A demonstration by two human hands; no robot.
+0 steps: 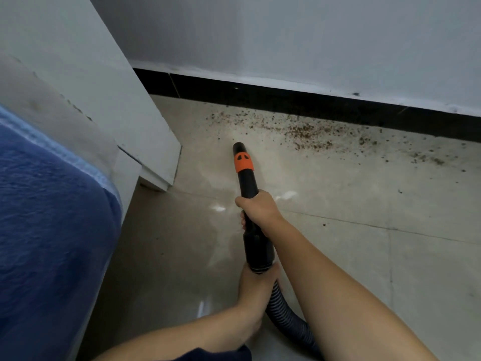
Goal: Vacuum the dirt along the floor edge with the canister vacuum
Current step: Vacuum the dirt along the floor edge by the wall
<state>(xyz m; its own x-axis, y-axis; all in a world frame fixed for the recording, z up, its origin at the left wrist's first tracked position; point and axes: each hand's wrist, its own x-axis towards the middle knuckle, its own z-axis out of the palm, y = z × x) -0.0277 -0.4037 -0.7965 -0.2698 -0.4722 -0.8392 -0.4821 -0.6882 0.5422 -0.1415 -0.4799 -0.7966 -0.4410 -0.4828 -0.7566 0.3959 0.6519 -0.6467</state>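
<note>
The right hand (259, 209) wraps round the black wand (247, 183) just behind its middle, fingers curled under the tube so that only their tips show on the wand's left side, thumb over the top. The left hand (253, 285) grips lower down, where the wand's thick collar meets the ribbed hose (283, 311); its fingers are closed round the joint, though how the fingertips lie is hidden beneath it. The hose curves off toward the bottom edge of the floor (338, 204). An orange band (243, 162) rings the wand near its tip, and the nozzle (238, 147) points toward the far edge of the floor; whether it touches the tiles I cannot tell. The dirt (307, 134), brown crumbs, lies in a strip along that far edge against the black skirting (286, 100), thickest right of the nozzle and thinning toward the right edge; the nozzle sits near its left end, just short of it. Bare tile lies open right of the arms. On the left, a white cabinet (117, 105) stands close to the wand, its corner foot on the floor, and a blue cloth (46, 217) fills the near-left corner.
</note>
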